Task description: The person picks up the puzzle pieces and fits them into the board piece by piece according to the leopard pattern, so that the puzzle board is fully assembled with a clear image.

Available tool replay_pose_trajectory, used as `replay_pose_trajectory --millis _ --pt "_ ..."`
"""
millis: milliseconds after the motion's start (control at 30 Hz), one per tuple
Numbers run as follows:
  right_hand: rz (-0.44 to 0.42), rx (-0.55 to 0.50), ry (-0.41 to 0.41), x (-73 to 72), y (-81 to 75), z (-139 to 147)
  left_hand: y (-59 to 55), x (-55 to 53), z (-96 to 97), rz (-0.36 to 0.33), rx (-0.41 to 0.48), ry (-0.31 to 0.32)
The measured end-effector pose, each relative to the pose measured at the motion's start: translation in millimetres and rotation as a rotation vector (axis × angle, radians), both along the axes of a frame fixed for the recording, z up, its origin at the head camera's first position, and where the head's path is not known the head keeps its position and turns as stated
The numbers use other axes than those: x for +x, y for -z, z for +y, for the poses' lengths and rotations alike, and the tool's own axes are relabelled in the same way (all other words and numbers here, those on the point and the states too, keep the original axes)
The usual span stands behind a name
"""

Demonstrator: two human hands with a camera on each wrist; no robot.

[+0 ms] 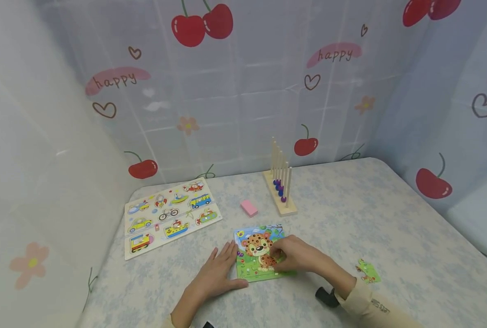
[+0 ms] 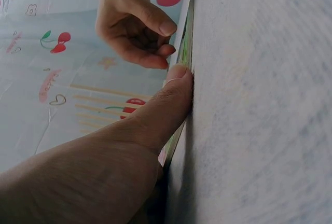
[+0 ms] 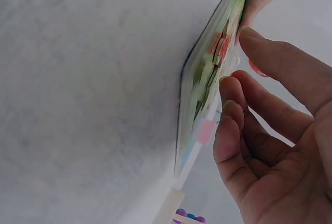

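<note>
A leopard jigsaw puzzle [image 1: 253,262] in a flat tray lies near the front of the table. My left hand [image 1: 216,273] rests at its left side, fingers stretched along the edge and thumb [image 2: 174,86] against the near edge. Over the right part of the puzzle is my right hand [image 1: 296,255], its fingers bent and the thumb apart from them. Nothing shows between its thumb and fingers [image 3: 233,115] in the right wrist view, where the fingertips are close to the puzzle surface; contact is unclear. A loose green puzzle piece [image 1: 368,271] lies to the right, beyond the right wrist.
Behind on the left lies a wooden vehicle peg puzzle [image 1: 171,216]. A pink block [image 1: 249,208] sits behind the jigsaw, beside a wooden peg stand [image 1: 286,209] with upright rods and purple and blue beads. A printed curtain [image 1: 243,100] hangs along the table's back edge.
</note>
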State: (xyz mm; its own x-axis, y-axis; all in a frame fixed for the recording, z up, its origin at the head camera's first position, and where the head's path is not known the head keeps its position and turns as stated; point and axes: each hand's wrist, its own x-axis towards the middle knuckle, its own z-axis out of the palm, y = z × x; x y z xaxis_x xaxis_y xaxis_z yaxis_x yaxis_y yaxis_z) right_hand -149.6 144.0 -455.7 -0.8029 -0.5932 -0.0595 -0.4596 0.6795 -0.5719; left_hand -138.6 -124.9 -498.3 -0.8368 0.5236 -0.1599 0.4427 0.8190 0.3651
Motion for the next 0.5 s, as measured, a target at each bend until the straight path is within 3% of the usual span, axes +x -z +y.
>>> replay_pose_trajectory --millis 200,500 --pt "-0.001 0.018 -0.043 -2.0 0.4 -3.1 -0.5 0.6 -1.1 0.006 0.016 0.001" --pt "-0.006 0.025 -0.034 -1.4 0.3 -4.0 -0.2 0.1 -0.8 0.0 0.005 0.002"
